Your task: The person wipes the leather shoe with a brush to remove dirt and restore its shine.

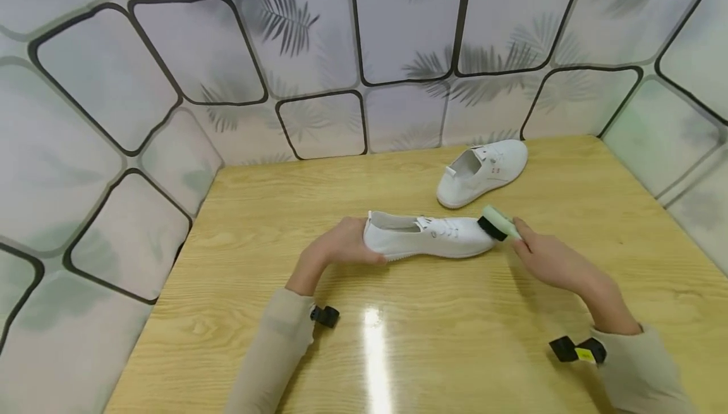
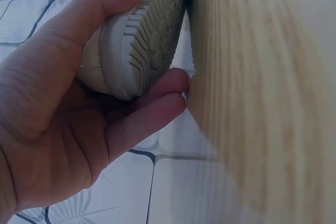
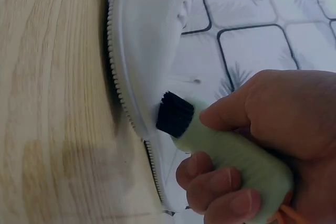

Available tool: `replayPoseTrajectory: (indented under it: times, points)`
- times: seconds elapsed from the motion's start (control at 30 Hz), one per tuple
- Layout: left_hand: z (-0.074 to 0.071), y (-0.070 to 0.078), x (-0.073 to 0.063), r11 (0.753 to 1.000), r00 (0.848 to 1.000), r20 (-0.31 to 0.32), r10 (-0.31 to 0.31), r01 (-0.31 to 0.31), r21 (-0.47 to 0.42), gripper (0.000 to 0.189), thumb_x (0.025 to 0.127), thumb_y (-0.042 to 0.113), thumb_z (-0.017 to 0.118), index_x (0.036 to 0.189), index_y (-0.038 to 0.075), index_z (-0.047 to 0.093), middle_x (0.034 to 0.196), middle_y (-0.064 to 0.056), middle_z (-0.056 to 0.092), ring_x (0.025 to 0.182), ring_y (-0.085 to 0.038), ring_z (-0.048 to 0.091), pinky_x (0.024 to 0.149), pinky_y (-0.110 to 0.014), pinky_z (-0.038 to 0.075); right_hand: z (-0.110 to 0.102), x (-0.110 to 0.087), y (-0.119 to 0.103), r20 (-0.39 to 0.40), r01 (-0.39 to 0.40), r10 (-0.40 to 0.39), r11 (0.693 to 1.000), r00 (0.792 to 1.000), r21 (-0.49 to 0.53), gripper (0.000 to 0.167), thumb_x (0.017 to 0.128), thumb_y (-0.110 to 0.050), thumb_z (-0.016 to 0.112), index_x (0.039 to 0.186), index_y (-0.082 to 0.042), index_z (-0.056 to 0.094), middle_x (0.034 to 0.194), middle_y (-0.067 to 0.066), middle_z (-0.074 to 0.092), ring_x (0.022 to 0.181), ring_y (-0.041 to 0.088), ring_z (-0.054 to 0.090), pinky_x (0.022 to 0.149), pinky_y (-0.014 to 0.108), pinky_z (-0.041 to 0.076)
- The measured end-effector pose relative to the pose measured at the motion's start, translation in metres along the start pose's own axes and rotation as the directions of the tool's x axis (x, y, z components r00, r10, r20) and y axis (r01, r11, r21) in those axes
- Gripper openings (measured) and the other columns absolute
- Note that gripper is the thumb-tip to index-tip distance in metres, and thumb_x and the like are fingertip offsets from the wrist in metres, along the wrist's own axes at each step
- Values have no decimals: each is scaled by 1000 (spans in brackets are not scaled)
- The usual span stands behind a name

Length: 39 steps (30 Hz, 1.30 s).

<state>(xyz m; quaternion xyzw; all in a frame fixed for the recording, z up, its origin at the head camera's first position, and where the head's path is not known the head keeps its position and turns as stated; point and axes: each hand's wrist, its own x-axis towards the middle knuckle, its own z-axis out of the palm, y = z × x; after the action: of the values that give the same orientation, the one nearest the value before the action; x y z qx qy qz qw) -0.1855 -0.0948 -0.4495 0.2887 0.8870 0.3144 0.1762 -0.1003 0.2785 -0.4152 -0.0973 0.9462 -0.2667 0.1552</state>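
Note:
A white lace-up shoe [image 1: 438, 240] stands on the wooden table, toe to the right. My left hand [image 1: 352, 241] grips it by the heel, thumb along the side just above the sole; the ridged tread [image 2: 160, 35] shows tilted up in the left wrist view. In my right hand [image 1: 548, 259] is a pale green brush [image 1: 500, 219] with black bristles [image 3: 175, 115], fingers curled round its handle. The bristles meet the shoe's toe. Part of the handle is hidden by the palm.
A second white shoe [image 1: 483, 170] sits behind, near the back edge of the wooden table [image 1: 273, 205]. Patterned sheeting [image 1: 318, 41] rises at the back and both sides. Black wrist devices [image 1: 325, 316] are strapped at both sleeves.

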Motion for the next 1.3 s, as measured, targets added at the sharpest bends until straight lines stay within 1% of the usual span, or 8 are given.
replayPoseTrajectory:
  times: [0.1,0.2,0.33,0.43,0.57,0.83,1.1,1.3]
  points:
    - [3,1,3,1000,1000,25,-14,14,-16,71,71,35,84,133,16,55,98,4,67,83,-14,62,73,-30,52,-2,7,-2,4,25,-24,999,1000,-37,62,109,-24,30,150,17,11,114,36,56,72,27,55,66,39,46]
    - [6,1,5,1000,999,41,-22,22,-15,76,71,35,84,138,15,51,100,3,65,83,-15,61,72,-30,52,-5,16,-11,43,75,-73,996,996,-57,62,109,-26,32,150,16,14,149,41,28,113,42,55,86,50,45]
    - [7,2,6,1000,999,52,-10,9,13,79,72,37,83,139,14,49,101,3,64,83,-14,61,71,-29,51,-15,19,-8,99,121,-118,992,988,-19,62,108,-28,38,152,11,19,152,38,26,135,52,35,103,62,36]
    - [7,2,7,1000,998,60,-1,-1,31,81,72,40,82,141,15,47,102,3,64,84,-14,61,72,-29,51,-28,15,6,120,127,-123,991,985,-29,59,107,-26,42,152,8,25,149,37,32,133,56,35,102,66,34]
    - [4,0,4,999,998,60,-29,28,16,83,73,40,83,143,15,46,106,3,64,87,-15,60,75,-30,51,-36,14,17,139,155,-146,987,980,-53,55,107,-18,43,152,7,26,146,37,38,121,50,53,100,65,37]
    - [0,-4,-4,998,997,58,-59,58,8,84,74,39,83,144,16,44,110,1,62,91,-17,59,79,-33,49,-19,42,-11,103,240,-230,966,968,-96,52,106,-11,41,153,5,27,146,35,41,132,51,42,105,62,35]
    - [1,-2,-2,999,996,69,-48,48,5,85,74,40,84,145,17,43,110,2,63,91,-16,59,80,-33,49,-37,21,15,94,169,-161,982,982,-85,50,104,-5,44,152,4,31,147,34,38,133,55,36,103,65,34]
    - [0,-2,-3,998,996,50,-69,69,-9,85,72,36,85,145,20,45,109,2,64,92,-16,61,80,-34,49,-28,37,3,87,186,-175,973,981,-140,52,105,-12,43,154,0,29,142,36,44,129,54,43,102,64,36]
